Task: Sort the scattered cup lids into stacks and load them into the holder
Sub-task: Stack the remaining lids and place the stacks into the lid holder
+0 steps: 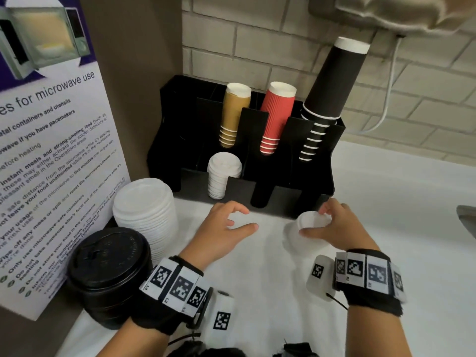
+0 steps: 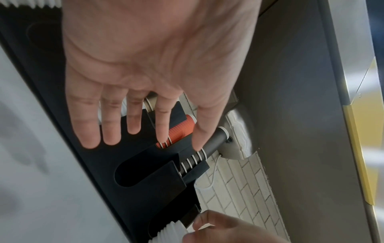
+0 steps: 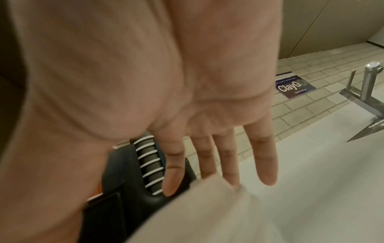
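Right hand (image 1: 337,228) over the white counter (image 1: 386,215), fingers and thumb curled round a small stack of white lids (image 1: 306,228), just in front of the black holder (image 1: 319,155). Stack tilted on its side, blurred in the head view; ribbed rims plain at the bottom edge of the left wrist view (image 2: 168,233). In the right wrist view, fingers (image 3: 267,157) long and nearly straight past a pale blur at the lower edge, possibly the lids themselves.

Left hand (image 1: 224,230) beside it, near the holder's front, fingers loosely spread and bent, thumb out, gripping nothing. Palm and parted fingers (image 2: 89,125) clear in the left wrist view, holder slots behind them.

Holder against the tiled wall (image 1: 270,34). Rear slots with three leaning cup stacks: mustard cups (image 1: 233,117), red ribbed cups (image 1: 274,117), and a tall run of black cups (image 1: 332,83) reaching up under a wall-mounted unit (image 1: 386,16). Front row: one stack of white domed lids (image 1: 222,173) already seated in a slot left of centre; the slots to its right dark, contents hard to make out.

Left of the hands, on the counter: a broad stack of large white lids (image 1: 145,215), upright, and in front of it a stack of black lids (image 1: 108,274), the two just touching or nearly so. Microwave notice (image 1: 51,150) propped behind both. Tagged black bands on both wrists. Metal tap (image 3: 367,92) far right in the right wrist view.
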{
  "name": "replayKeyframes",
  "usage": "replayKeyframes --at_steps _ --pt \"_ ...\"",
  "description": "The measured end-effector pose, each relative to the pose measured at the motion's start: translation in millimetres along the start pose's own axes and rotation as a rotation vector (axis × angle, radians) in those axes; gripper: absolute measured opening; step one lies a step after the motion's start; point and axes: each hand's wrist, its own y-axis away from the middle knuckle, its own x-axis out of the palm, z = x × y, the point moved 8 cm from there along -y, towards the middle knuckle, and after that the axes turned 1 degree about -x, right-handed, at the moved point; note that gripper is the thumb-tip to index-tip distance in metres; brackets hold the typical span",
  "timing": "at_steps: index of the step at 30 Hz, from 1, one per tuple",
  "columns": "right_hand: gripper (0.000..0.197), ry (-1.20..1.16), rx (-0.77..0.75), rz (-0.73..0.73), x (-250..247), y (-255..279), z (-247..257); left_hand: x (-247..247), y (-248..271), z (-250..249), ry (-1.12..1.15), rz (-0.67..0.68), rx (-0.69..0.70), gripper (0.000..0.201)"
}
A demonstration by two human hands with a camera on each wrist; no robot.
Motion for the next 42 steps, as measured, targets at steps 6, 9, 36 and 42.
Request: replayKeyframes --at_steps 6,9,36,42 --pt "0.063 0.04 -0.025 0.031 15 -2 6 -3 -2 0 -0.002 -0.001 -0.001 0.026" --pt "0.058 0.027 -0.036 0.017 15 -2 7 -3 -4 0 0.001 0.001 0.0 0.026" --pt "0.048 -0.704 -0.504 0.455 30 35 131 2 2 -21 0.474 0.012 0.281 0.083" --pt "0.058 -0.658 -0.541 0.477 33 34 128 2 0 -17 0.46 0.018 0.258 0.089"
